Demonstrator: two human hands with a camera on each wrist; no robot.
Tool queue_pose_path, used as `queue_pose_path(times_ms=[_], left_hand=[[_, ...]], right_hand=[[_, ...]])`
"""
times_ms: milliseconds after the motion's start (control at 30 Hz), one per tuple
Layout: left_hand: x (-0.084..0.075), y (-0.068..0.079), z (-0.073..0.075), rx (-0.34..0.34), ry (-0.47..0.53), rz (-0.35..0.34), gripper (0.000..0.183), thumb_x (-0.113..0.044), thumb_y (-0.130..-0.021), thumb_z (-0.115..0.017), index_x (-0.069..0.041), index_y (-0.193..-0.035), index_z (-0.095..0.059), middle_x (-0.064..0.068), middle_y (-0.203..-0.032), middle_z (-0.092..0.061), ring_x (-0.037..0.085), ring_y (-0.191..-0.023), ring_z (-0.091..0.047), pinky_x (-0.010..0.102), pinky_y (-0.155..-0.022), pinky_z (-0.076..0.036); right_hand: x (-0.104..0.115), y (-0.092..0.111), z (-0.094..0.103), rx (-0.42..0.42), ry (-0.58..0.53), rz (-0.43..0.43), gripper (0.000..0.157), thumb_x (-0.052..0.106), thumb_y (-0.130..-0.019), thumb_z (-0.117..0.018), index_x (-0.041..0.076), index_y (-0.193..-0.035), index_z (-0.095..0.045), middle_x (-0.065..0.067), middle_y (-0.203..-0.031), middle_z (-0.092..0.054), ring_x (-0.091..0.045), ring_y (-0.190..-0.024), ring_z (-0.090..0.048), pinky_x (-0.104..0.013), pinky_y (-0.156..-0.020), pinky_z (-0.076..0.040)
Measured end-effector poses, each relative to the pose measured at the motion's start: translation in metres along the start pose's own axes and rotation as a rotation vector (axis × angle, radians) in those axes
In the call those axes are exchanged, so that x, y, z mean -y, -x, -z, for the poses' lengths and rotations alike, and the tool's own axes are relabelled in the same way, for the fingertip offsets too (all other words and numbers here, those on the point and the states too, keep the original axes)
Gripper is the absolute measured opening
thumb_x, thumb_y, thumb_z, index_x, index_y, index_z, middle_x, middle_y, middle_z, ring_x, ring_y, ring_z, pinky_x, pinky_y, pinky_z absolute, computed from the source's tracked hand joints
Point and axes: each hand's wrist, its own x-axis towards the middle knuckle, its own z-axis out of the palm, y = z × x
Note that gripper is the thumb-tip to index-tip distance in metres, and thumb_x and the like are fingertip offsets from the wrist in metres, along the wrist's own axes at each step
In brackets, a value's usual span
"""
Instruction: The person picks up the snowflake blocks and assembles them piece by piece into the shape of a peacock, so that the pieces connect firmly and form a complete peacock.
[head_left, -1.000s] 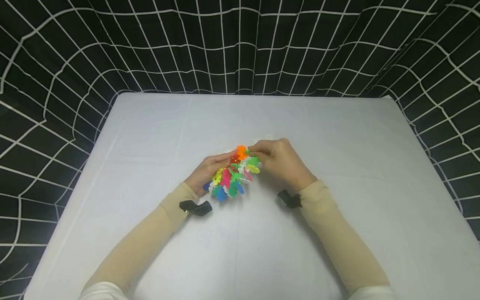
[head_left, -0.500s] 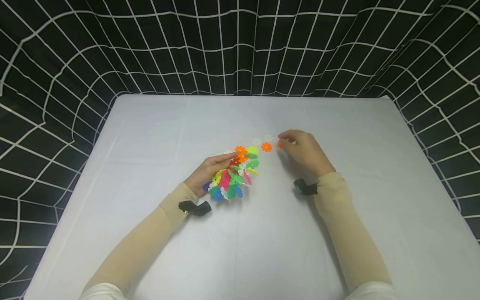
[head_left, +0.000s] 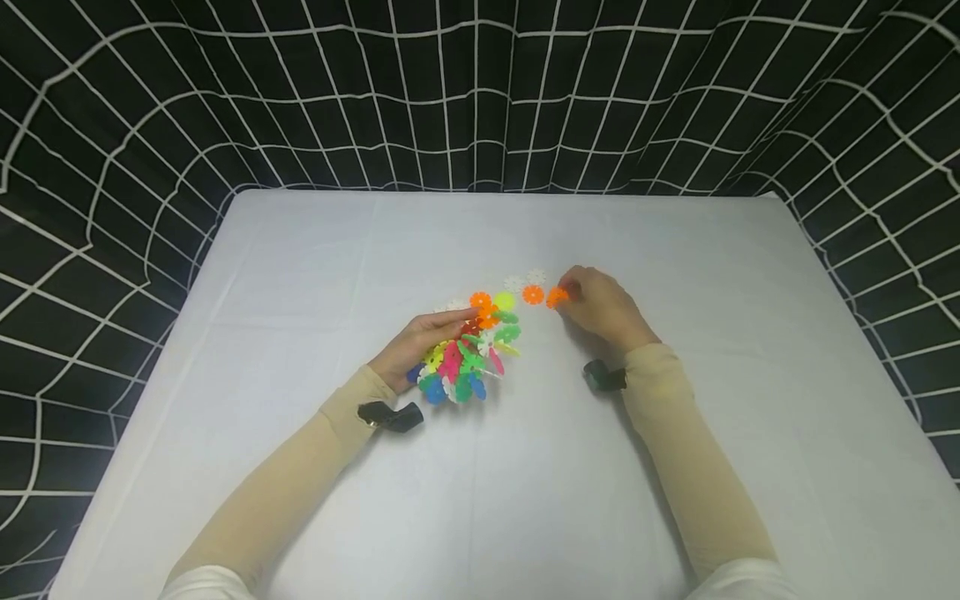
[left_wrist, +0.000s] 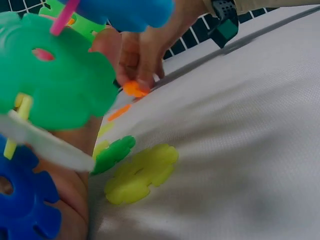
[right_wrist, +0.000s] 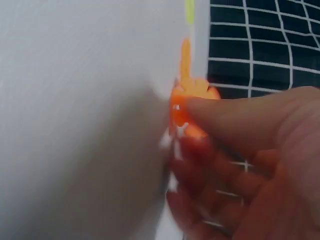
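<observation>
My left hand [head_left: 416,343] holds a cluster of slotted plastic snowflake discs [head_left: 452,360] just left of the table's middle. The cluster mixes red, pink, green, yellow, white and blue discs joined at their slots, with orange at its far end. Close up in the left wrist view, a green disc [left_wrist: 60,75] and a blue disc [left_wrist: 25,195] cover much of the palm. To the right, my right hand [head_left: 603,308] pinches a single orange disc [head_left: 557,297] between thumb and fingers, close over the table. The right wrist view shows the thumb across this orange disc [right_wrist: 182,102].
Loose discs lie beyond the cluster: an orange disc [head_left: 533,294], a yellow disc [head_left: 505,301] and white discs [head_left: 537,277], pale against the white tabletop [head_left: 337,250]. A black curtain with a white grid [head_left: 442,100] surrounds the table's far and side edges.
My right hand has moved from the cluster out to the right and picked up an orange disc there. The left hand keeps its hold on the cluster with little movement.
</observation>
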Motion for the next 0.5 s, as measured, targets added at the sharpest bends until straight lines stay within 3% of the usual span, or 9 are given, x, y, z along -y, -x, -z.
queue_pose_path(times_ms=[133, 233, 367, 500], left_hand=[[0.002, -0.001, 0.000, 0.003, -0.041, -0.016, 0.045, -0.021, -0.103, -0.053, -0.008, -0.147, -0.051, 0.009, -0.156, -0.048, 0.026, -0.148, -0.040, 0.045, -0.124, -0.031], [0.002, -0.002, 0.000, 0.001, -0.075, -0.031, 0.043, -0.020, -0.102, -0.055, -0.006, -0.143, -0.055, 0.011, -0.152, -0.053, 0.027, -0.144, -0.045, 0.048, -0.123, -0.032], [0.002, -0.003, -0.001, -0.001, -0.088, -0.038, 0.041, -0.018, -0.102, -0.055, -0.004, -0.141, -0.057, 0.013, -0.148, -0.056, 0.025, -0.137, -0.052, 0.041, -0.118, -0.041], [0.001, -0.002, -0.001, -0.004, -0.087, -0.038, 0.041, -0.016, -0.102, -0.054, -0.003, -0.141, -0.057, 0.013, -0.150, -0.054, 0.025, -0.139, -0.049, 0.041, -0.119, -0.040]], right_hand=[[0.014, 0.008, 0.004, 0.034, -0.221, 0.101, 0.019, 0.016, -0.095, -0.070, 0.010, -0.113, -0.069, -0.011, -0.113, -0.071, -0.028, -0.101, -0.061, -0.042, -0.094, -0.052], [0.027, 0.016, 0.009, 0.047, -0.328, 0.173, 0.014, 0.017, -0.094, -0.071, 0.013, -0.108, -0.071, -0.006, -0.109, -0.072, -0.024, -0.098, -0.062, -0.038, -0.091, -0.053], [0.041, 0.026, 0.014, 0.079, -0.347, 0.228, 0.009, 0.016, -0.094, -0.071, 0.015, -0.103, -0.072, -0.003, -0.103, -0.073, -0.021, -0.095, -0.063, -0.036, -0.088, -0.054], [0.047, 0.031, 0.015, 0.111, -0.318, 0.273, 0.007, 0.013, -0.094, -0.070, 0.015, -0.100, -0.072, -0.003, -0.099, -0.073, -0.020, -0.095, -0.062, -0.036, -0.088, -0.053]])
